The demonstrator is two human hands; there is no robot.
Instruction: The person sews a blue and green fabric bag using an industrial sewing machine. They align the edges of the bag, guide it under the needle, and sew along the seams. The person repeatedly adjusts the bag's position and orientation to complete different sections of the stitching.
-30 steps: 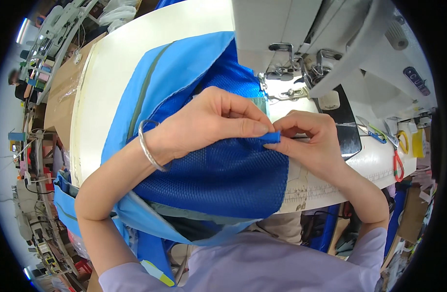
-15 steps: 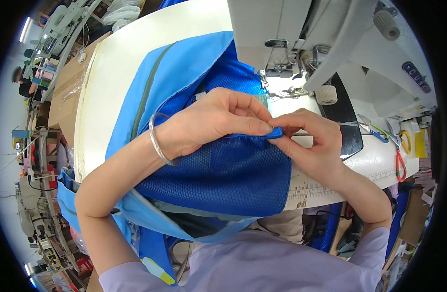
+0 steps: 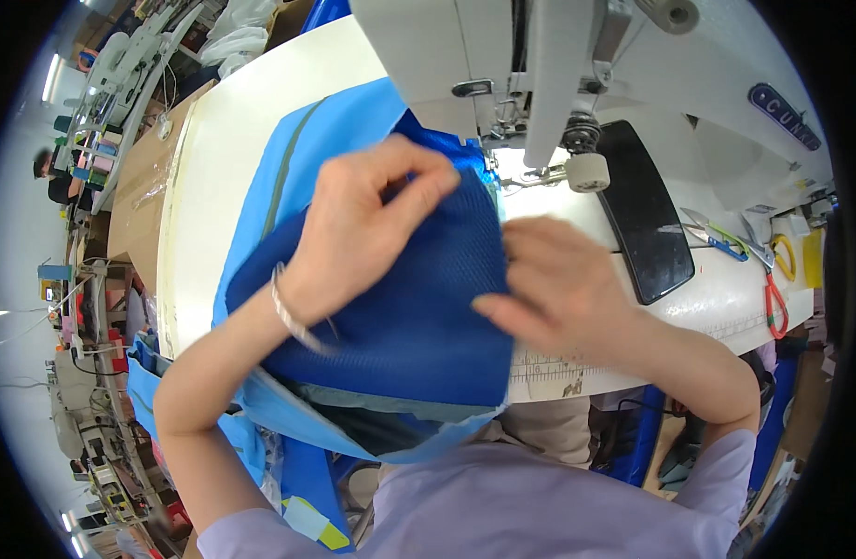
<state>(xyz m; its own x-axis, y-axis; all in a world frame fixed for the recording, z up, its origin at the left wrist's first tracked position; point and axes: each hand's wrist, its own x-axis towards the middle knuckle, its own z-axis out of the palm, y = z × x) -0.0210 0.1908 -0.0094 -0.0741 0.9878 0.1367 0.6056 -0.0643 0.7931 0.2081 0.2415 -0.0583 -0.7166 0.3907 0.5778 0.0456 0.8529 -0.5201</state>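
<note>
A dark blue mesh fabric piece [image 3: 409,326] lies over a light blue fabric piece [image 3: 339,140] with a dark green strip, on the white table beside the sewing machine [image 3: 446,65]. Fingers and thumb pinched, my left hand [image 3: 362,219] lifts the mesh by its upper edge, close to the needle area. Along the right edge of the mesh is my right hand [image 3: 568,289], smeared by motion. Its thumb lies over the mesh, and whether the fingers grip is unclear. Shiny blue material [image 3: 479,154] shows by the presser foot [image 3: 512,177].
The machine head overhangs the far side. To the right are a black glossy plate [image 3: 647,224], green-and-blue snips [image 3: 721,240] and red-handled scissors [image 3: 774,303]. A printed ruler [image 3: 549,371] runs along the table's front edge. Cardboard [image 3: 139,196] stands at the left.
My left hand has risen up and left, lifting the mesh edge. My right hand has moved slightly down and left, away from the left. The folded blue edge they pinched together is spread out.
</note>
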